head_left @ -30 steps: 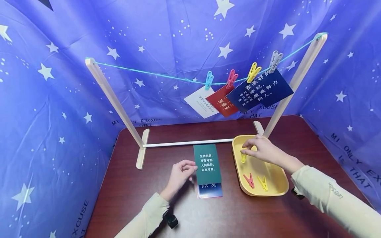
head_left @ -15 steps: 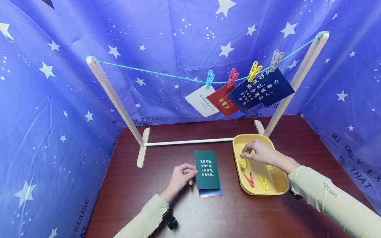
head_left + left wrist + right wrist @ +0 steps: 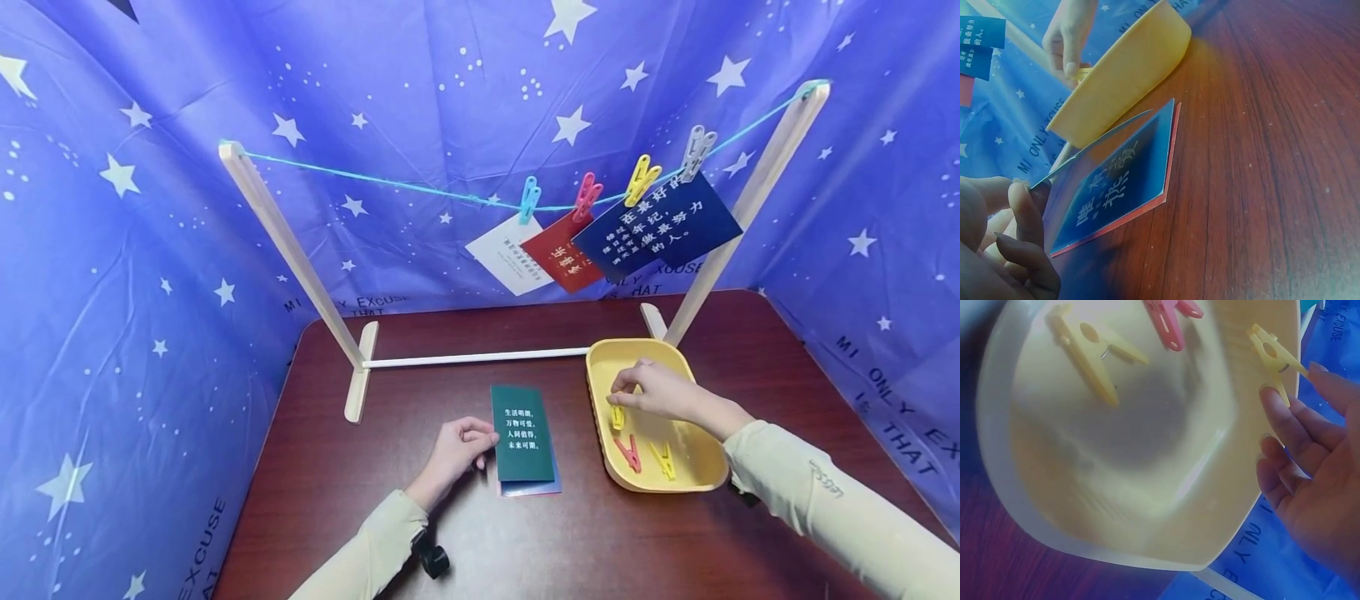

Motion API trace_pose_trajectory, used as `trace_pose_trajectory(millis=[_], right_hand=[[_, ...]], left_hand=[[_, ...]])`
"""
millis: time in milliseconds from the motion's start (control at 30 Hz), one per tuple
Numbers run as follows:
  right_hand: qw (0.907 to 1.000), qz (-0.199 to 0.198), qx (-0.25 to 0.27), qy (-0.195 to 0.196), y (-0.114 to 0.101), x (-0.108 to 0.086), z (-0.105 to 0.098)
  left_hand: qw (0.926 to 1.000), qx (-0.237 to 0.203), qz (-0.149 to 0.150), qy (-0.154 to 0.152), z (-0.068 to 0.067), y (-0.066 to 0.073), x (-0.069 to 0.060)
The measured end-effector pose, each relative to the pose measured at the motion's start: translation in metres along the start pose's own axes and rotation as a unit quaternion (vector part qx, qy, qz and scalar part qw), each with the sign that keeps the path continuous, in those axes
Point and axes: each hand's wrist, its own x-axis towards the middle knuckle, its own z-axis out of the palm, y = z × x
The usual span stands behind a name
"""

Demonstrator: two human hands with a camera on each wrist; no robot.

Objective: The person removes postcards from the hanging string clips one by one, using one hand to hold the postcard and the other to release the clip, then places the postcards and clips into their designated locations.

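Observation:
The left hand (image 3: 455, 457) pinches the left edge of a green card (image 3: 523, 454) with white writing. In the left wrist view that card is lifted at an angle above a dark blue card (image 3: 1116, 181), under which a red edge shows. Over the left part of a yellow tray (image 3: 708, 479), the right hand (image 3: 656, 392) pinches a yellow clothespin (image 3: 617, 417) by its handles, as the right wrist view shows too (image 3: 1269, 353). A pink clothespin (image 3: 628, 454) and another yellow clothespin (image 3: 663, 461) lie in the tray.
A wooden stand (image 3: 288, 250) carries a green string (image 3: 375, 179). Clothespins in blue, pink, yellow and grey hold a white card (image 3: 506, 254), a red card (image 3: 562, 254) and dark blue cards (image 3: 660, 229). A white rod (image 3: 480, 358) joins the stand's feet behind the cards.
The green card in the left hand has come down and nearer, covering more of the cards beneath. The right hand and its yellow clothespin have shifted only slightly, toward the tray's near side.

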Motion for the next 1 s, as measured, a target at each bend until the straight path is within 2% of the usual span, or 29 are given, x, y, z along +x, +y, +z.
trace_pose_trajectory(millis=[300, 467, 700, 900, 1000], right_hand=[[0.9999, -0.005, 0.003, 0.009, 0.004, 0.0, 0.003], [1.0, 0.002, 0.003, 0.001, 0.005, 0.001, 0.003], [1.0, 0.004, 0.004, -0.005, 0.002, 0.006, 0.003], [0.9996, 0.017, -0.006, -0.022, 0.001, 0.011, 0.006], [0.9982, 0.045, -0.013, -0.038, 0.001, 0.014, 0.008]], left_hand=[[0.9997, 0.021, -0.007, -0.013, 0.0, -0.004, 0.001], [0.9982, 0.053, 0.008, -0.024, 0.0, -0.006, 0.001], [0.9912, 0.125, 0.04, -0.018, 0.0, -0.009, 0.002], [0.985, 0.168, 0.03, -0.022, -0.002, -0.008, 0.001], [0.9839, 0.174, 0.029, -0.027, -0.002, -0.007, 0.001]])
